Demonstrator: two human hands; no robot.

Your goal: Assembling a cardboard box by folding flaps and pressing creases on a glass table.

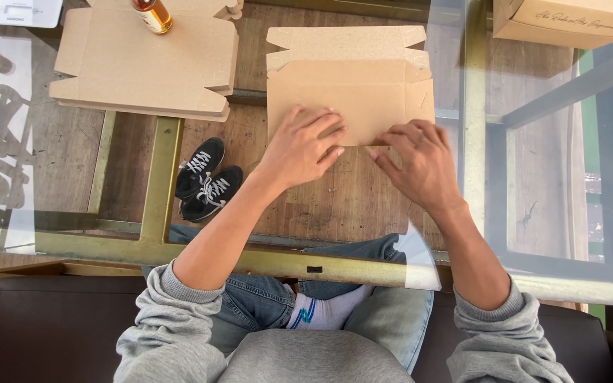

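Here we press a flat cardboard box blank (pixel 349 85) down on the glass tabletop (pixel 526 177), and the step in hand looks to us like creasing its near flap. Starting at the left, a stack of flat cardboard blanks (pixel 143 67) lies well beyond and to the outside of our left hand (pixel 299 145), with a small amber bottle (pixel 152 14) standing on it; a pair of black sneakers (pixel 206 177) shows through the glass just outside the left wrist. The left hand lies flat and spread, fingers together, palm down on the near edge of the blank, gripping nothing. The right hand (pixel 420 159) sits just beside it, fingers (pixel 384 152) curled at the same edge, pinching or tucking it; we cannot tell whether it truly holds the card.

To do this well, we judge that we should keep the left palm as a firm anchor and run the right fingertips along the score line, so the fold stays straight.

The blank's long axis runs left to right across us, its notched flaps pointing away from both hands. A folded cardboard box (pixel 569 18) sits far beyond the right hand.
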